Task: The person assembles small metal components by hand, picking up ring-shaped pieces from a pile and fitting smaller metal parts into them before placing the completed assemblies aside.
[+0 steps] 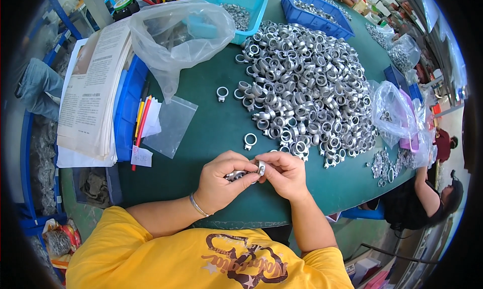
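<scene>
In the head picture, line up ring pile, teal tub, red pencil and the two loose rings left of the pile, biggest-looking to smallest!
1. Ring pile
2. Teal tub
3. Red pencil
4. Far loose ring, near loose ring: too alike to rank.

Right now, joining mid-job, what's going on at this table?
A person in a yellow shirt holds a silver metal ring at the fingertips of the left hand and right hand; more metal pieces sit in the left hand. A big heap of similar rings covers part of the green table ahead. Two loose rings lie left of it.
</scene>
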Demonstrator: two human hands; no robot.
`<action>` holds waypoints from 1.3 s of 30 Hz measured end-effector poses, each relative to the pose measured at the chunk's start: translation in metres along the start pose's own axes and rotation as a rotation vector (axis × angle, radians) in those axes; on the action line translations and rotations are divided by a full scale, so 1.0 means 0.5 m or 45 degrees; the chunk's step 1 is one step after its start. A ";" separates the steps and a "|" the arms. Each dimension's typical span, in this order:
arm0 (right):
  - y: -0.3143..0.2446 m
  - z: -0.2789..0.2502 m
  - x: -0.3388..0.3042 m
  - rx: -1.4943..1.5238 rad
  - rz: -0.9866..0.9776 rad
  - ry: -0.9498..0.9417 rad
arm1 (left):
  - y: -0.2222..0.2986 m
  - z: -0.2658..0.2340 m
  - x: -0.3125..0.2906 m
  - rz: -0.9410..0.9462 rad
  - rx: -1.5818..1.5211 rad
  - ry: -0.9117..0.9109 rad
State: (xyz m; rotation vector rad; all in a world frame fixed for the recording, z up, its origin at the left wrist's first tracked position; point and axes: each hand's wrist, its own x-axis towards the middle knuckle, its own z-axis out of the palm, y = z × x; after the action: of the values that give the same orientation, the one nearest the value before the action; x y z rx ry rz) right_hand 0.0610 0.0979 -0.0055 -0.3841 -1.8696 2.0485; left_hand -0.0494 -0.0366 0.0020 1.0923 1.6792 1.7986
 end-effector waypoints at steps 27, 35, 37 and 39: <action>-0.030 0.012 0.087 -1.627 -0.634 0.240 | -0.014 -0.013 0.010 -0.950 -1.119 -0.018; -0.025 0.035 0.017 -0.884 -0.768 0.462 | -0.004 -0.008 -0.003 -0.873 -0.964 -0.076; -0.016 0.031 0.007 -0.744 -0.717 0.421 | -0.006 -0.009 0.001 -0.843 -0.933 -0.056; -0.010 0.029 0.002 -0.637 -0.674 0.384 | -0.005 -0.012 0.005 -0.827 -0.917 -0.046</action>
State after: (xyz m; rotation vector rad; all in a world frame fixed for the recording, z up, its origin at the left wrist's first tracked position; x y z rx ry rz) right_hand 0.0545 0.0858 0.0007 -0.2584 -2.0005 1.1140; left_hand -0.0559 -0.0379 0.0007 0.2232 1.0237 1.6826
